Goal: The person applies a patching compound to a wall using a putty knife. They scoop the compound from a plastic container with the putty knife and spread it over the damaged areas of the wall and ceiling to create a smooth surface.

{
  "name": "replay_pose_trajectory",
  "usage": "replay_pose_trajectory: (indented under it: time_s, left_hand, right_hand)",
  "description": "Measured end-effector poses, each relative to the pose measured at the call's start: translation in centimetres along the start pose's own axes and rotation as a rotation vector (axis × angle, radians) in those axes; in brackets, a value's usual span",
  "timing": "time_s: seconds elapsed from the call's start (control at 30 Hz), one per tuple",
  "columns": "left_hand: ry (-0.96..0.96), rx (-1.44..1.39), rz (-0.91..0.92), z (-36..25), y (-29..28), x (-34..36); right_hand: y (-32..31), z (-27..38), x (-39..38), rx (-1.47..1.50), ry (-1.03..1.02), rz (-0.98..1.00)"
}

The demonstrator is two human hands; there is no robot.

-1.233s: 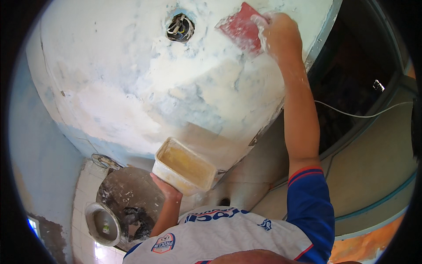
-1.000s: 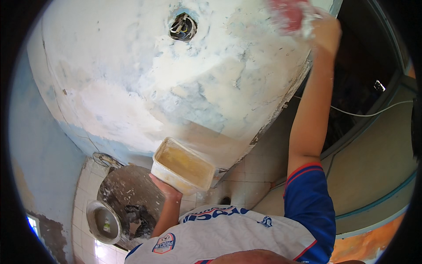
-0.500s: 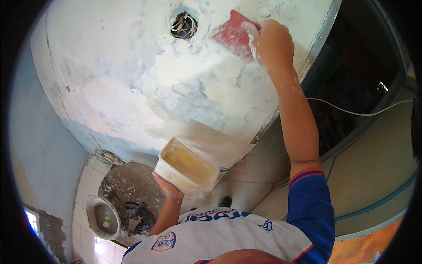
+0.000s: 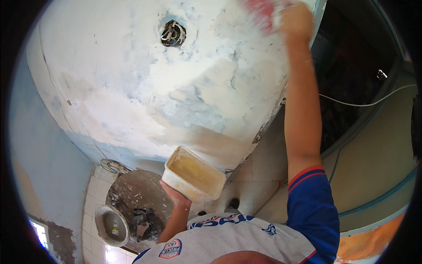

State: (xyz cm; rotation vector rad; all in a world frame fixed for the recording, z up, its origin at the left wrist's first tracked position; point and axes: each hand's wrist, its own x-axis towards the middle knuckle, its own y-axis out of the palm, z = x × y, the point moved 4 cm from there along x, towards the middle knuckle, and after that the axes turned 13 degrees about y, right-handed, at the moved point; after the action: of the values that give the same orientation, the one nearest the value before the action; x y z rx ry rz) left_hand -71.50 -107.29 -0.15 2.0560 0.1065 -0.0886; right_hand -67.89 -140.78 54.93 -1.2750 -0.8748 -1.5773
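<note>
My left hand (image 4: pixel 177 195) holds up a white rectangular tub (image 4: pixel 193 172) from its left side and underneath. Yellowish residue coats the inside of the tub. Far up at the right, my right hand (image 4: pixel 296 22) grips a red flat putty spreader (image 4: pixel 262 14), its blade against the wall. Both are blurred, and the top edge cuts off part of the spreader. The wall (image 4: pixel 132 75) is patchy white and pale blue, with smears of filler. Left of the spreader is a round hole with loose wires (image 4: pixel 173 33).
Below left stands a round, splattered table (image 4: pixel 136 189) with a black plastic bag (image 4: pixel 147 223) on it. Beside it is a basin (image 4: pixel 112 226) holding a small bottle. A dark doorway (image 4: pixel 351 66) lies right of the wall's edge, crossed by a white cable (image 4: pixel 351 104).
My right hand and the spreader have moved up and to the right along the wall. The tub stays in my left hand, a little lower and further right in the picture.
</note>
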Motion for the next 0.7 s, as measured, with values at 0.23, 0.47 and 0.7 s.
replay_pose_trajectory:
  time_s: [0.23,0.47,0.7]
  left_hand:
    - [-0.006,-0.005,0.036,-0.1,-0.6,-1.0]
    - [-0.043,0.003,-0.001,0.9,0.4,-3.0]
    - [0.037,0.015,-0.031,0.1,0.2,-6.0]
  right_hand:
    - [-4.9,0.9,-2.1,0.425,0.342,0.436]
    - [-1.6,-1.6,2.0,0.152,0.311,0.010]
    - [-7.3,-2.4,-3.4,0.776,0.542,0.372]
